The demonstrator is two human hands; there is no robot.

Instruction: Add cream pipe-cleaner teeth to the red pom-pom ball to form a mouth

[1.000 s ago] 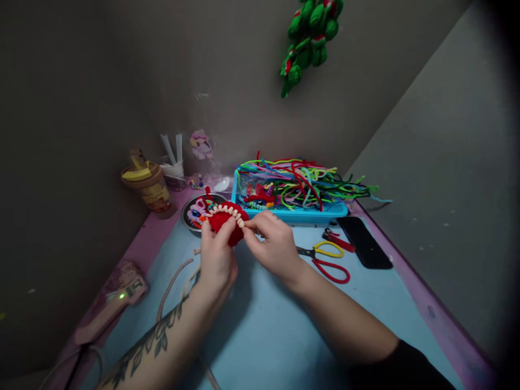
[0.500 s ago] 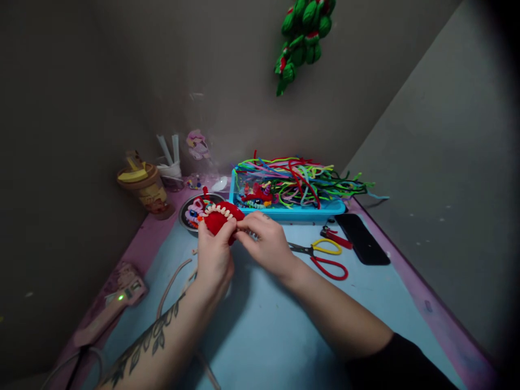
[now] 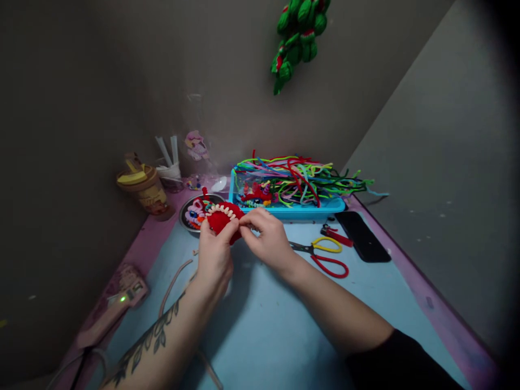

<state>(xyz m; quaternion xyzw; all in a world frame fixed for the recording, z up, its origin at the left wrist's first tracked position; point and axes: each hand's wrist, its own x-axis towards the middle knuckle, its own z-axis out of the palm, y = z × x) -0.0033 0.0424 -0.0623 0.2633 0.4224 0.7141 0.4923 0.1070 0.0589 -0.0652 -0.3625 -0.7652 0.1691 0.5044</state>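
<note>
A rounded red fuzzy piece (image 3: 220, 219) with a curved row of cream tooth-like bumps is held up over the table's middle. My left hand (image 3: 215, 252) is closed on its lower side, thumb across the front. At its right edge my right hand (image 3: 266, 235) pinches with thumb and forefinger; whatever lies between those fingertips is too small to make out. Just behind and to the left is a round metal bowl (image 3: 184, 223) holding a pink fuzzy figure (image 3: 195, 211) with a blue eye.
A blue tray (image 3: 292, 212) full of coloured pipe cleaners (image 3: 300, 179) stands at the back. Scissors (image 3: 320, 252), a red-handled tool (image 3: 339, 236) and a black phone (image 3: 363, 236) lie right. A lidded cup (image 3: 148, 192) and a pink power strip (image 3: 116, 311) are left.
The right hand's fingers have shifted slightly at the red piece's right edge, and the red piece has turned a little. Both hands keep their hold.
</note>
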